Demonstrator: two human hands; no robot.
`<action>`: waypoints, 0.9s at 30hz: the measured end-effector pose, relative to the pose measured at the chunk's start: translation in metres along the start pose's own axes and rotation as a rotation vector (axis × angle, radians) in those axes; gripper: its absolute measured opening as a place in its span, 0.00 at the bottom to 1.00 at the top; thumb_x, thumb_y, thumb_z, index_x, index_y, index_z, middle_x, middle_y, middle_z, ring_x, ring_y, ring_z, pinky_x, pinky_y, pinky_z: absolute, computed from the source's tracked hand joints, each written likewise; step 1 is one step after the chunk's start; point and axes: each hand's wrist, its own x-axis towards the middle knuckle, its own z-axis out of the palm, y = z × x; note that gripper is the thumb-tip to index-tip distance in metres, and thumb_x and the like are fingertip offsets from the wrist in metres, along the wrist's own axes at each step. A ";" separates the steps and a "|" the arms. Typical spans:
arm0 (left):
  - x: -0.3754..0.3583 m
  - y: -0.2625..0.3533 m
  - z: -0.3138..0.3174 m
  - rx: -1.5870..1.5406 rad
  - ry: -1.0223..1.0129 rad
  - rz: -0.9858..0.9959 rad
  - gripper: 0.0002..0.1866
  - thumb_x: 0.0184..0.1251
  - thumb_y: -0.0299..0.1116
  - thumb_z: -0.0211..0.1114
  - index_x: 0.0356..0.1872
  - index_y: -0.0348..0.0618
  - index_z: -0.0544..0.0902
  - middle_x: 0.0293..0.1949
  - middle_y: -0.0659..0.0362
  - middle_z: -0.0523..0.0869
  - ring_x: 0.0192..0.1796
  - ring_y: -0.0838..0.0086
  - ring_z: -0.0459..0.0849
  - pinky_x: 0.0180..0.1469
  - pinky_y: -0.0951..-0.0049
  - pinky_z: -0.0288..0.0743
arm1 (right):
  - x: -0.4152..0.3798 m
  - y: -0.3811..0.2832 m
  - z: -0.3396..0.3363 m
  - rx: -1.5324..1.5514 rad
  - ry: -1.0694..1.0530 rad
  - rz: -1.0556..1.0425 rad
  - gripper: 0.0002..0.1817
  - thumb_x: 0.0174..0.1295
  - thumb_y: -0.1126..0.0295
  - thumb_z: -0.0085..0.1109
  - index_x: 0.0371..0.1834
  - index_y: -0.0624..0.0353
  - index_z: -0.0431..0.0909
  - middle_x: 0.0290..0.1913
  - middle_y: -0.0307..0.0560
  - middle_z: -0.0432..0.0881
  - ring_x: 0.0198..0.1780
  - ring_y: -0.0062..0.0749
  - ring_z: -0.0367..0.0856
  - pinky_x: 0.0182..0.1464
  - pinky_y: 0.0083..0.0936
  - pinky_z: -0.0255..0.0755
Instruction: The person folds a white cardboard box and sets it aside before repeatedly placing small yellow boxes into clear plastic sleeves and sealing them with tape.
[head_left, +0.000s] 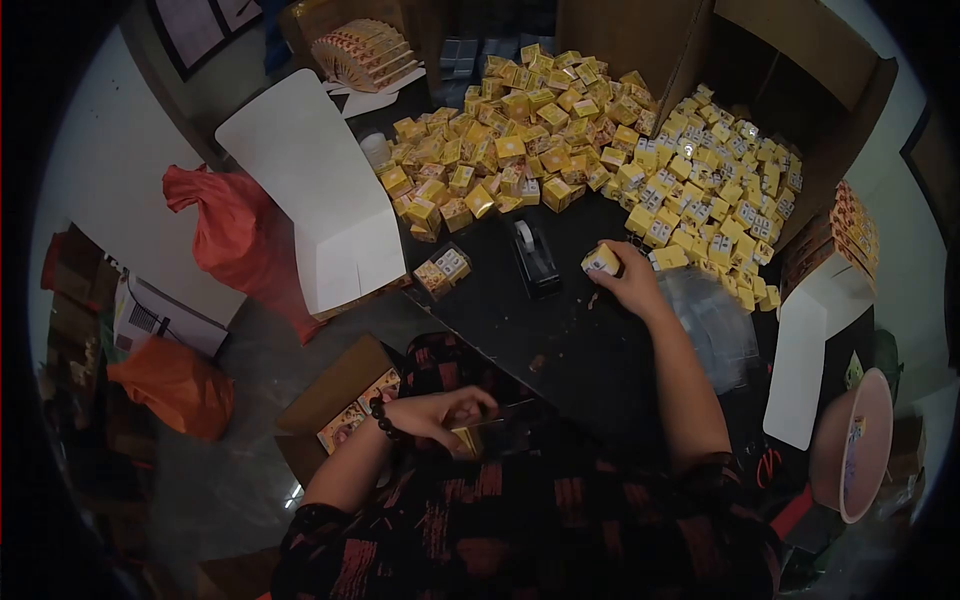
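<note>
My right hand [634, 280] is closed around a small yellow and white box [601, 260] above the black table, right of a black tape dispenser [534, 256]. Low in front of my body, my left hand [455, 412], with a dark bead bracelet at the wrist, has its fingers curled at a yellow item [467, 440], partly hidden by the hand. Many small yellow boxes [510, 150] are heaped at the back of the table, with more yellow and white ones [700, 180] at the right. A small clear pack of boxes [442, 270] rests near the table's left edge.
Clear plastic bags [708, 325] lie by my right forearm. An open white carton [350, 250] stands at the left, another [800, 350] at the right. A cardboard box [300, 410] sits below left, near red [240, 230] and orange [175, 388] bags. A pink basin [855, 450] is lower right.
</note>
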 end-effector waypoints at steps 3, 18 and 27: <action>0.003 -0.014 -0.007 -0.007 -0.106 0.128 0.37 0.46 0.21 0.70 0.59 0.41 0.62 0.44 0.60 0.76 0.52 0.78 0.73 0.54 0.75 0.70 | -0.022 -0.027 -0.010 1.130 -0.103 0.317 0.30 0.58 0.72 0.58 0.66 0.60 0.64 0.51 0.52 0.78 0.55 0.42 0.78 0.62 0.37 0.70; 0.058 0.064 0.028 0.997 1.061 0.457 0.36 0.45 0.22 0.68 0.62 0.46 0.71 0.51 0.51 0.74 0.52 0.55 0.76 0.49 0.63 0.77 | -0.088 -0.130 -0.007 1.186 -0.259 0.477 0.19 0.64 0.71 0.58 0.49 0.57 0.57 0.35 0.51 0.81 0.28 0.29 0.83 0.31 0.21 0.77; 0.063 0.066 0.025 0.950 0.985 0.530 0.38 0.41 0.20 0.69 0.61 0.45 0.71 0.52 0.50 0.74 0.53 0.55 0.77 0.51 0.64 0.76 | -0.090 -0.120 -0.011 1.122 -0.317 0.397 0.18 0.61 0.70 0.63 0.44 0.58 0.60 0.29 0.45 0.80 0.29 0.23 0.79 0.32 0.17 0.73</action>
